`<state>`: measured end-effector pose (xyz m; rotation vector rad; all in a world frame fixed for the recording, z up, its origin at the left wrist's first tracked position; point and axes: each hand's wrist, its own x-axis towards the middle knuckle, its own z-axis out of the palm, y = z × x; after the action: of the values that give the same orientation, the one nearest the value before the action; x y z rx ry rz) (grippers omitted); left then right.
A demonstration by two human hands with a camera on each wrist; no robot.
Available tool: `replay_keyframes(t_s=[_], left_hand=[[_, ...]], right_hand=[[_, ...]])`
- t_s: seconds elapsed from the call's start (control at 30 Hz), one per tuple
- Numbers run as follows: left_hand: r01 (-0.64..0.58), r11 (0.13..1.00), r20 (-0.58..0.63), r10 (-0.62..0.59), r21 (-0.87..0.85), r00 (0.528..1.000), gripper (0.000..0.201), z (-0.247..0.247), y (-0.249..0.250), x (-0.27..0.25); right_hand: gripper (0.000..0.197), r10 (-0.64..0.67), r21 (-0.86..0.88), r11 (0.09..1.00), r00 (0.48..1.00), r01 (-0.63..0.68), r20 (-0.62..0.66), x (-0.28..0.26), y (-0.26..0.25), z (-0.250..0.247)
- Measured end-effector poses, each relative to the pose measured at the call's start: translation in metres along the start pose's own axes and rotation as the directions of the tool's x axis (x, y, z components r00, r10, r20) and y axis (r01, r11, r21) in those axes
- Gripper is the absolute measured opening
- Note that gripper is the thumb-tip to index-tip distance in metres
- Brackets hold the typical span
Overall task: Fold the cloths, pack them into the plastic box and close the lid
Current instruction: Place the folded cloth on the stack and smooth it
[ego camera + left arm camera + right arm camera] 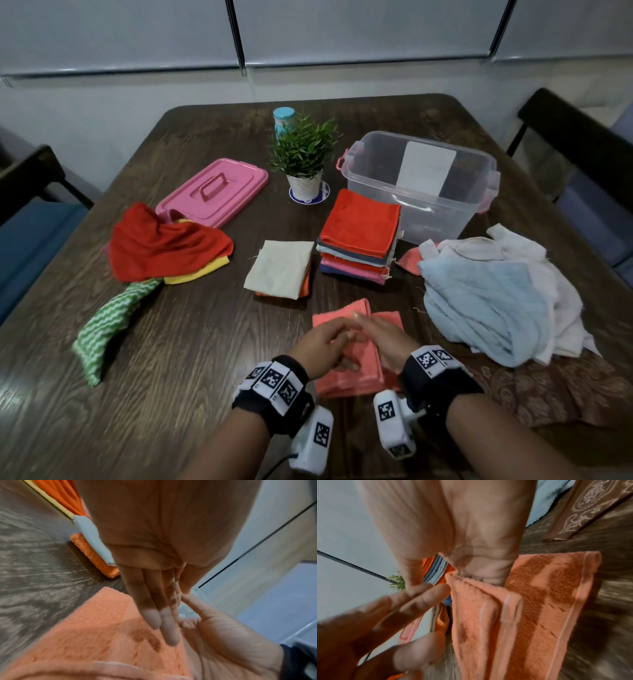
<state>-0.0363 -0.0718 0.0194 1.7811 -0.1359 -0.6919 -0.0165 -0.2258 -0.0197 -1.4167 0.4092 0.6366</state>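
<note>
Under both hands: salmon cloth, part-folded; left hand flat, fingers straight; right hand apparently pinching fold.

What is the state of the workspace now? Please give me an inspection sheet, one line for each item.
Surface: dark wooden table.
Job's things: clear plastic box open, holding no cloth; pink lid lying apart; folded stack; cream cloth on an orange one; salmon towel half folded; unfolded piles left and right.
Clutter: potted plant, teal-capped bottle.
Grippers: left hand fingers straight; right hand on the towel, fingers hidden.
Cables: one at the left wrist camera.
Surroundings: chairs, wall panels.
</note>
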Motion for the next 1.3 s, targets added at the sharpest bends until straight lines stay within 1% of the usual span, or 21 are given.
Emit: replay_keyframes(t_s=[0.03,0.07,0.1,0.17,0.2,0.23,0.27,0.3,0.37,0.43,0.5,0.6,0.7,0.87,1.03,1.1,1.17,1.2,1.23,1.3], left_hand=[[-0.011,1.0,-0.027,0.012,0.027,1.0,0.023,-0.001,-0.005,0.002],[-0.026,0.998,-0.075,0.031,0.06,0.997,0.023,-0.002,-0.01,0.004],[-0.044,0.993,-0.136,0.059,0.108,0.989,0.023,-0.004,-0.015,0.007],[-0.048,0.961,-0.248,0.119,0.273,0.962,0.02,-0.009,-0.024,0.011],[-0.029,0.928,-0.278,0.141,0.371,0.95,0.019,-0.01,-0.027,0.012],[-0.007,0.879,-0.28,0.159,0.476,0.947,0.022,-0.012,-0.03,0.013],[0.01,0.819,-0.253,0.166,0.574,0.953,0.029,-0.013,-0.032,0.014],[0.028,0.756,-0.212,0.147,0.654,0.966,0.038,-0.013,-0.036,0.016],[0.066,0.66,-0.133,0.053,0.749,0.99,0.058,-0.011,-0.043,0.019],[0.074,0.592,-0.066,-0.036,0.802,0.997,0.072,-0.006,-0.051,0.022],[0.048,0.53,-0.013,-0.071,0.847,0.997,0.078,0.0,-0.057,0.025],[0.01,0.461,0.015,-0.049,0.887,0.999,0.082,0.008,-0.062,0.027],[0.003,0.439,0.017,-0.042,0.898,0.999,0.085,0.011,-0.07,0.03],[-0.005,0.436,0.048,-0.088,0.9,0.995,0.086,0.009,-0.082,0.035],[-0.012,0.449,0.057,-0.086,0.894,0.995,0.084,0.007,-0.081,0.036],[-0.016,0.444,0.062,-0.088,0.896,0.994,0.084,0.006,-0.08,0.038],[-0.02,0.43,0.069,-0.098,0.903,0.993,0.085,0.006,-0.082,0.04],[-0.021,0.422,0.069,-0.1,0.906,0.993,0.085,0.006,-0.084,0.04],[-0.02,0.412,0.067,-0.1,0.911,0.993,0.085,0.006,-0.086,0.041],[-0.018,0.391,0.064,-0.105,0.92,0.992,0.083,0.006,-0.09,0.041]], right_hand=[[0.041,-0.04,-0.128,0.991,0.997,0.033,-0.06,0.001,0.001,-0.004],[0.024,-0.068,-0.218,0.975,0.993,0.045,-0.1,0.001,0.002,-0.008],[0.014,-0.077,-0.262,0.964,0.989,0.042,-0.125,0.004,0.004,-0.012],[0.016,-0.076,-0.321,0.947,0.985,0.023,-0.155,0.004,0.003,-0.017],[0.018,-0.067,-0.343,0.939,0.983,0.004,-0.172,0.003,0.003,-0.02],[0.018,-0.07,-0.358,0.934,0.98,0.0,-0.184,0.002,0.002,-0.022],[0.017,-0.071,-0.38,0.925,0.978,-0.009,-0.197,0.0,0.001,-0.025],[0.016,-0.087,-0.407,0.914,0.974,-0.006,-0.209,0.001,0.001,-0.03],[0.016,-0.102,-0.474,0.88,0.962,-0.031,-0.252,-0.001,-0.001,-0.037],[0.023,-0.119,-0.526,0.848,0.947,-0.058,-0.297,0.002,0.002,-0.043],[0.026,-0.122,-0.584,0.805,0.933,-0.107,-0.339,0.005,0.005,-0.048],[0.029,-0.113,-0.652,0.739,0.923,-0.17,-0.368,0.01,0.012,-0.053],[0.028,-0.115,-0.685,0.697,0.909,-0.214,-0.401,0.015,0.017,-0.056],[0.024,-0.138,-0.734,0.631,0.894,-0.252,-0.426,0.022,0.019,-0.056],[0.023,-0.2,-0.749,0.606,0.86,-0.268,-0.469,0.023,0.021,-0.05],[0.025,-0.243,-0.769,0.579,0.844,-0.27,-0.479,0.024,0.023,-0.049],[0.032,-0.276,-0.798,0.522,0.826,-0.3,-0.491,0.023,0.025,-0.049],[0.036,-0.284,-0.798,0.518,0.818,-0.307,-0.5,0.023,0.025,-0.049],[0.04,-0.275,-0.785,0.54,0.818,-0.304,-0.506,0.023,0.026,-0.049],[0.05,-0.223,-0.734,0.616,0.83,-0.286,-0.511,0.025,0.026,-0.051]])
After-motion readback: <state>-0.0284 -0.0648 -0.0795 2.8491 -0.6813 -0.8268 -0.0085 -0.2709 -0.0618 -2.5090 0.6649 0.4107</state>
